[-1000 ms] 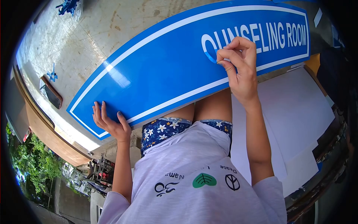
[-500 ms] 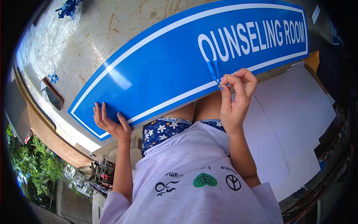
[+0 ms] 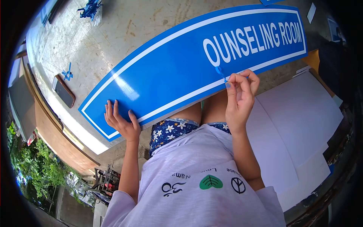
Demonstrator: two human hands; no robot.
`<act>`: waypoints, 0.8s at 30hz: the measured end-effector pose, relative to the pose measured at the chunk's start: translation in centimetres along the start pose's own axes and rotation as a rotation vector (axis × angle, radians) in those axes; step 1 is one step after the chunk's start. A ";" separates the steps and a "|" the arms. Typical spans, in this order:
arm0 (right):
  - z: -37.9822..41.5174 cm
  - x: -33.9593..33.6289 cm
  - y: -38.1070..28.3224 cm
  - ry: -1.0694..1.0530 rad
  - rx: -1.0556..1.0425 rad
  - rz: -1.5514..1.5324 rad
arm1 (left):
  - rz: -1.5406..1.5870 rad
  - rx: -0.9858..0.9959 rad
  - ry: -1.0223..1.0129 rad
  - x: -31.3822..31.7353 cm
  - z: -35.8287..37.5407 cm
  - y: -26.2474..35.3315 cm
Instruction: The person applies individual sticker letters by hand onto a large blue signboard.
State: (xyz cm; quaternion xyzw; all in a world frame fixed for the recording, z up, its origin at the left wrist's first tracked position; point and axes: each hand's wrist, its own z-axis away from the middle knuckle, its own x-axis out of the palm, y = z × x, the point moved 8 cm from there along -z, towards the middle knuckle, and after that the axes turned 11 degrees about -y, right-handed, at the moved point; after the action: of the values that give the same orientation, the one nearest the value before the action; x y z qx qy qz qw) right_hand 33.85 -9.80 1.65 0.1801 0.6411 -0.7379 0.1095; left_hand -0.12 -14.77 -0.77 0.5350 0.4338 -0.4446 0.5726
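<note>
A long blue sign (image 3: pixel 166 75) with a white border and the white letters "OUNSELING ROOM" lies across the work surface in front of me. My left hand (image 3: pixel 123 121) rests on its lower left end, fingers spread flat on the blue face. Over the lower edge, below the first letter O, my right hand (image 3: pixel 240 96) pinches the end of a thin blue strip (image 3: pixel 220 72). The strip dangles, curled, from the fingertips just beneath that O. Both O and U show whole white shapes.
A phone (image 3: pixel 64 90) lies left of the sign beside small blue scraps (image 3: pixel 67 72). A bundle of blue scraps (image 3: pixel 90 9) sits at the top left. White sheets (image 3: pixel 298 125) lie to the right, with a white piece (image 3: pixel 311 13) at the upper right.
The blue strip has come off the first letter O and now hangs curled from my right hand. The view has shifted slightly; my left hand remains on the sign.
</note>
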 end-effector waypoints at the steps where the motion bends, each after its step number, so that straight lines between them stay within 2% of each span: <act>1: -0.2 -0.3 -0.1 0.024 0.009 -0.065 | -0.005 -0.004 -0.001 0.0 0.0 0.1; 3: -0.7 -0.9 -0.7 0.050 0.001 -0.134 | -0.015 -0.009 -0.001 0.0 0.1 -0.1; 6: -1.0 -2.0 -2.9 0.089 -0.114 -0.146 | -0.018 -0.008 -0.001 0.2 0.3 -0.5; 9: -0.7 -1.5 -2.2 0.017 0.088 -0.660 | 0.011 -0.012 0.005 0.0 0.5 -0.8; 14: 1.5 -0.9 -4.6 -0.069 0.089 -0.763 | 0.298 -0.054 0.064 -3.7 -1.5 2.1; 15: 2.1 -0.6 -5.2 -0.106 0.096 -0.771 | 0.311 0.064 0.112 -5.5 -2.4 4.7; 17: 3.3 -0.1 -6.1 -0.189 0.103 -0.741 | 0.454 0.215 0.010 -7.2 -3.6 9.4; 21: 5.7 0.9 -7.3 -0.209 -0.010 -0.681 | 0.796 0.327 -0.122 -9.8 -4.9 16.4; 22: 6.2 0.9 -7.6 -0.205 -0.038 -0.682 | 0.791 0.346 -0.101 -10.3 -5.1 16.9; 24: 7.1 0.6 -8.6 -0.184 -0.099 -0.608 | 0.788 0.476 -0.184 -10.3 -5.1 18.4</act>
State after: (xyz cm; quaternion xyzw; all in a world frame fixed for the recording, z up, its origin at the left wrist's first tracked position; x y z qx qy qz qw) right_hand 29.01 -15.47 10.01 -0.0925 0.6880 -0.7181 -0.0498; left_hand 15.32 -8.63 13.20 0.7337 0.0311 -0.3258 0.5954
